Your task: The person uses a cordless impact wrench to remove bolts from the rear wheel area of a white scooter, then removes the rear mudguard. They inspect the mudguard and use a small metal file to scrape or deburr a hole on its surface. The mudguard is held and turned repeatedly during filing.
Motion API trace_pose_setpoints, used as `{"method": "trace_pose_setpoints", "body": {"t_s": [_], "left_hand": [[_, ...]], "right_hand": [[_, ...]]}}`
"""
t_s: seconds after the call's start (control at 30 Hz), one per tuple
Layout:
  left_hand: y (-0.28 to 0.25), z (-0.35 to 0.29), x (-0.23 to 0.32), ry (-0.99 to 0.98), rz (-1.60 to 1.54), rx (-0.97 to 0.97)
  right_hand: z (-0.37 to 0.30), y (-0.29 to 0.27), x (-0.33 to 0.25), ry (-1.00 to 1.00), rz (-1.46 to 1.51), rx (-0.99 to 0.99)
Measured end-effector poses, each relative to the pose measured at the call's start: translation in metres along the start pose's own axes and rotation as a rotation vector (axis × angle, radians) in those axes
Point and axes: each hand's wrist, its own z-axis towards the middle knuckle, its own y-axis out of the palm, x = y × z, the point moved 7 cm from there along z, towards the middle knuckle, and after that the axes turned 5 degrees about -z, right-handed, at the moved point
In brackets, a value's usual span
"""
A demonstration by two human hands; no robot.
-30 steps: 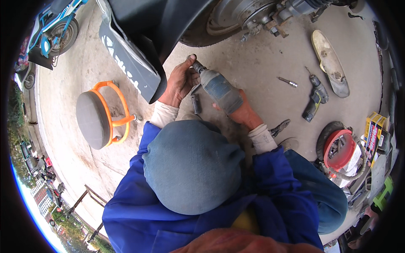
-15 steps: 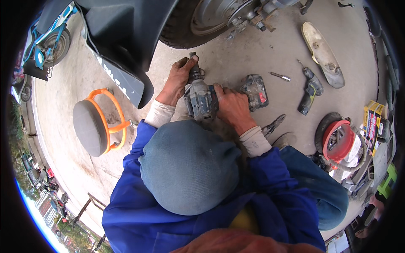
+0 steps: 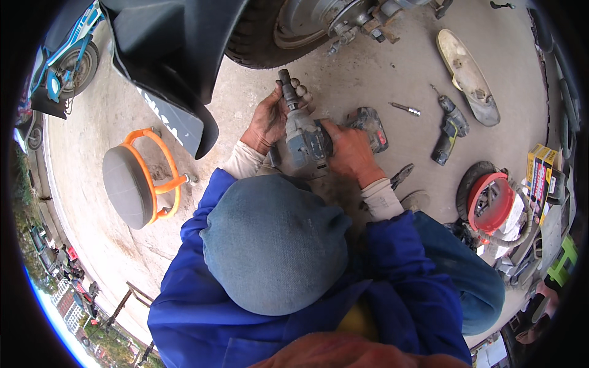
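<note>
A grey-blue cordless impact wrench (image 3: 302, 142) is in both my hands, its dark socket (image 3: 284, 78) pointing away toward the wheel. My left hand (image 3: 270, 116) cradles the tool's nose from below, with fingertips curling up on its far side. My right hand (image 3: 356, 153) is wrapped round the handle. The battery (image 3: 370, 127) shows just beyond that hand. Ahead of the socket, and apart from it, stands a wheel with a black tyre (image 3: 250, 48) and an exposed metal hub (image 3: 343, 26).
A black fender panel (image 3: 178, 46) overhangs the left front. Left stands an orange-framed stool (image 3: 132, 184). On the concrete at right lie a socket bit (image 3: 405, 109), a cordless drill (image 3: 451, 129), a long beige cover (image 3: 466, 73), pliers (image 3: 402, 176) and a red bowl (image 3: 494, 202) holding small parts.
The wrench has turned slightly and moved a little right with my right hand. My left thumb has come off the socket, and my left fingers now show beyond the nose.
</note>
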Motion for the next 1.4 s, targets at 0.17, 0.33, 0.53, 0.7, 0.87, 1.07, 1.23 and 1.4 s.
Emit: {"method": "trace_pose_setpoints", "body": {"t_s": [0.17, 0.33, 0.53, 0.7, 0.87, 1.07, 1.23, 1.4], "left_hand": [[0.005, -0.003, -0.012, 0.055, 0.042, 0.146], [0.026, 0.001, 0.005, -0.022, 0.442, 0.348], [0.06, 0.012, 0.026, -0.03, 1.087, 0.451], [0.092, 0.021, 0.026, -0.029, 1.576, 0.249], [0.1, 0.021, 0.033, 0.042, 1.711, 0.221], [0.099, 0.02, 0.038, 0.127, 1.826, 0.216], [0.099, -0.014, 0.042, 0.048, 1.772, 0.365], [0.089, -0.029, 0.044, 0.204, 1.742, 0.443]], "right_hand": [[0.002, -0.013, 0.009, 0.01, 0.012, 0.0], [0.002, -0.009, -0.003, 0.114, -0.056, -0.006], [0.002, 0.021, -0.029, 0.119, 0.118, 0.052], [0.008, 0.035, -0.035, 0.161, 0.317, 0.116], [0.015, 0.02, -0.04, 0.147, 0.29, 0.179], [0.022, 0.027, -0.036, 0.17, 0.289, 0.186], [0.027, 0.023, -0.04, 0.217, 0.33, 0.208], [0.027, 0.016, -0.042, 0.173, 0.337, 0.268]]}}
